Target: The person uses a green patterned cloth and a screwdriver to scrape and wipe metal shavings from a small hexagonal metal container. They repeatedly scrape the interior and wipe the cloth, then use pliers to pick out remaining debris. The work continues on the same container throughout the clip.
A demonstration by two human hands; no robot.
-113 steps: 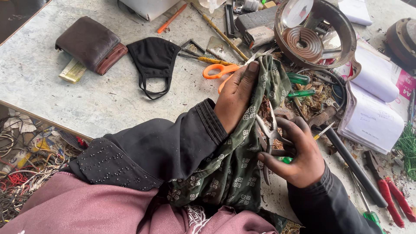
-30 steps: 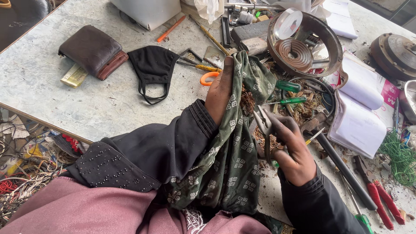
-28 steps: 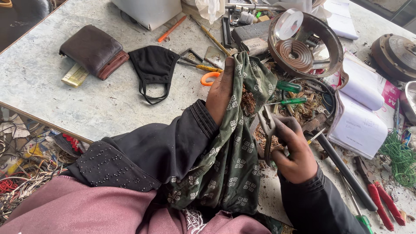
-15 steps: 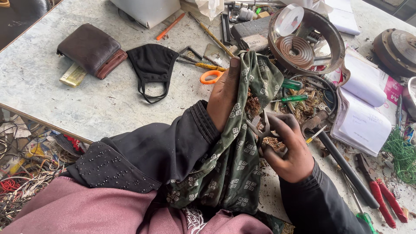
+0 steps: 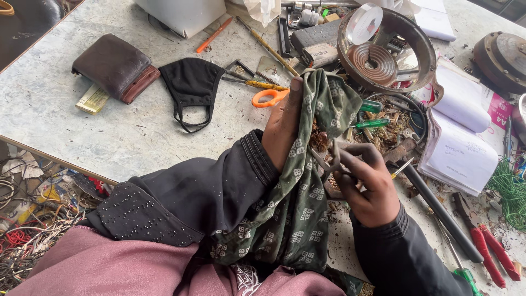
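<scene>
My left hand (image 5: 283, 125) is wrapped in a green patterned scarf (image 5: 298, 181) and grips a small brownish part that the cloth mostly hides. My right hand (image 5: 368, 183) is shut on metal pliers (image 5: 329, 163), whose jaws point at that part. Both hands hover over a heap of copper wire scraps and small screwdrivers (image 5: 383, 123) on the grey worktable (image 5: 66, 137).
Orange-handled scissors (image 5: 268, 97), a black face mask (image 5: 189, 87) and a brown wallet (image 5: 115, 68) lie to the left. A round metal motor housing (image 5: 383, 49) sits behind, an open notebook (image 5: 460, 142) and red-handled pliers (image 5: 487, 246) to the right. Tangled wires (image 5: 27, 230) lie below the table edge.
My right hand has drawn the pliers a little nearer to me and re-angled them against the part. The left hand stays in place in the scarf.
</scene>
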